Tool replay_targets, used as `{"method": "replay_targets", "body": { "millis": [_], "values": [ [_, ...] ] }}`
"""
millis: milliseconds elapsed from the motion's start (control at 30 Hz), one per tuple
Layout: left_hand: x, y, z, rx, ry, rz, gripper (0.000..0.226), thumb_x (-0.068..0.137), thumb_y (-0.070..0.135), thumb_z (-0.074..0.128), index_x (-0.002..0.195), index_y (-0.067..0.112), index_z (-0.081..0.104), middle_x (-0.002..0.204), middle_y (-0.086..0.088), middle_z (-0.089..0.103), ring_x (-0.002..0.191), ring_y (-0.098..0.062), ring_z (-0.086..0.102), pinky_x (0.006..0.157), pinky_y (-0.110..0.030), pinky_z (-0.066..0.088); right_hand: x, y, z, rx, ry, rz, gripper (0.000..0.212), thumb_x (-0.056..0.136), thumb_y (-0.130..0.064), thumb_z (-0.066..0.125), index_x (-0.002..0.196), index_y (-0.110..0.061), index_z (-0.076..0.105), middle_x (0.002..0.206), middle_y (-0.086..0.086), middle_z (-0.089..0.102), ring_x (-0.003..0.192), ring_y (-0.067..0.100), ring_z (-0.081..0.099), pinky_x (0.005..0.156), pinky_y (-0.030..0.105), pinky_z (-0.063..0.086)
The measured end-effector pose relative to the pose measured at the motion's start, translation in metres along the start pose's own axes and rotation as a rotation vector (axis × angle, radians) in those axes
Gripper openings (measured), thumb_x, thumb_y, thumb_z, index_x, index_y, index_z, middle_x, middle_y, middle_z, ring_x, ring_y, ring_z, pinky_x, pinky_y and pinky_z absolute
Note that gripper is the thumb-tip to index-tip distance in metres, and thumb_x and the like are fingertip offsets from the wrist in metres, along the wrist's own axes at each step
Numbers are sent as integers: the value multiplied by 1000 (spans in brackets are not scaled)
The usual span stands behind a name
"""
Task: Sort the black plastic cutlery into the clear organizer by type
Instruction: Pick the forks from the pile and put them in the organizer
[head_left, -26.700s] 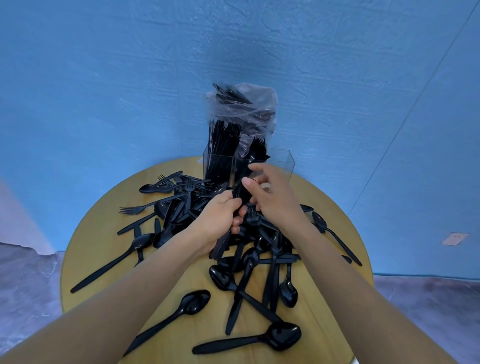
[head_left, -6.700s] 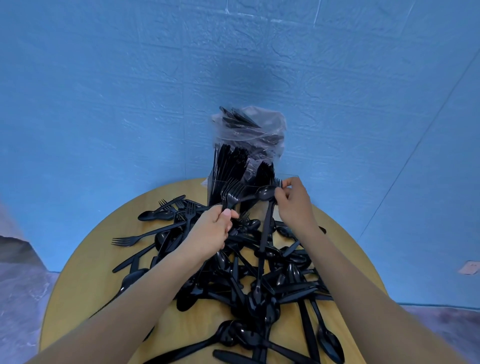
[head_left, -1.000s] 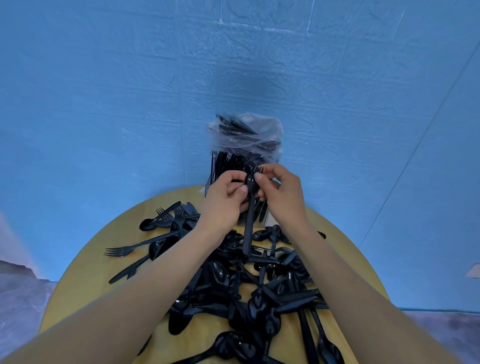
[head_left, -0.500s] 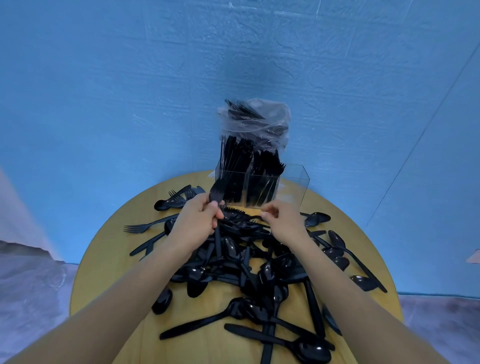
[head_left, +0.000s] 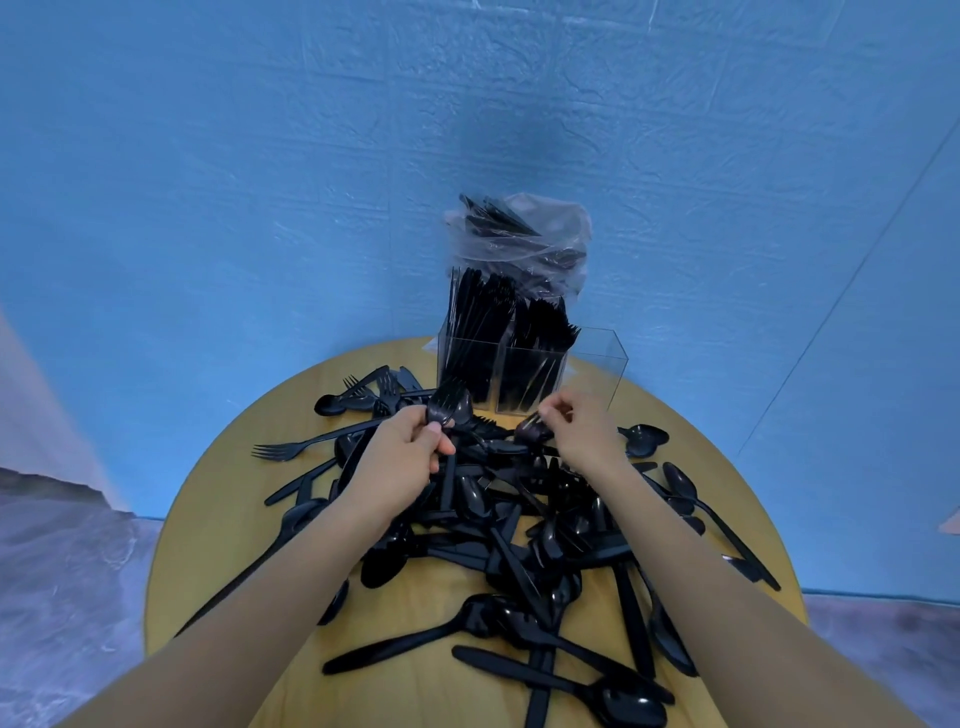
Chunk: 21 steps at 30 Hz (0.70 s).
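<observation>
Both hands have dropped from the clear organizer (head_left: 597, 358) back to the cutlery pile (head_left: 509, 525) on the round table (head_left: 218, 519). Left hand (head_left: 402, 460) pinches a fork (head_left: 448, 402); right hand (head_left: 582, 428) pinches another fork head (head_left: 530, 427). Next picks are starting; the right compartment looks empty.

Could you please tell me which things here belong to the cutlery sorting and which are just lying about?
Part of the job:
loose cutlery pile
clear organizer
fork held in left hand
right hand

Just there:
plastic bag
round table
</observation>
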<state>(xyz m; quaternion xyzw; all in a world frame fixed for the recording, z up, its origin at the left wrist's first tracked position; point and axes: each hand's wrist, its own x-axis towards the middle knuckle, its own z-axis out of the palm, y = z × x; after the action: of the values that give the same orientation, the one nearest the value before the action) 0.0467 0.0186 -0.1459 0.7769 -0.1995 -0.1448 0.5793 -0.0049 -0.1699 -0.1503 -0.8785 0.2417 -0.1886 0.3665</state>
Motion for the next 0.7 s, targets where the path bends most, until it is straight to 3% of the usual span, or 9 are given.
{"method": "replay_targets", "body": {
  "millis": [167,300,433,567,700],
  "values": [
    [4,9,11,-13,-10,20,22,101,13,35,92,18,53,76,6,57,60,-7,46,59,-19,41,-3,-2,-18,66,317,-313,14,97,-12,47,86,-14,56,86,-4,55,75,1,45,67,8,34],
    [7,19,21,-35,-9,59,19,101,13,35,101,16,54,77,6,57,61,-7,45,62,-20,43,-12,-13,-42,92,491,-513,13,97,-6,47,88,-7,57,86,-3,53,77,8,46,69,8,33],
    [5,31,35,-115,-34,78,19,101,12,36,106,17,54,81,3,59,69,-8,52,67,-19,46,-27,-27,-52,138,461,-589,12,96,-6,50,89,-12,58,83,-2,55,76,11,50,70,14,39],
    [-9,38,46,-188,-117,84,20,101,13,38,103,20,57,85,4,65,80,-8,64,77,-25,53,-38,-34,-38,154,359,-542,11,94,-8,52,88,-15,56,80,2,57,71,19,55,64,26,44],
    [-28,38,46,-293,-182,61,22,102,14,34,102,19,55,84,-2,64,65,-6,64,66,-22,56,-47,-37,-20,134,374,-519,13,93,-9,54,82,-16,54,74,2,55,67,16,51,61,22,39]
  ]
}}
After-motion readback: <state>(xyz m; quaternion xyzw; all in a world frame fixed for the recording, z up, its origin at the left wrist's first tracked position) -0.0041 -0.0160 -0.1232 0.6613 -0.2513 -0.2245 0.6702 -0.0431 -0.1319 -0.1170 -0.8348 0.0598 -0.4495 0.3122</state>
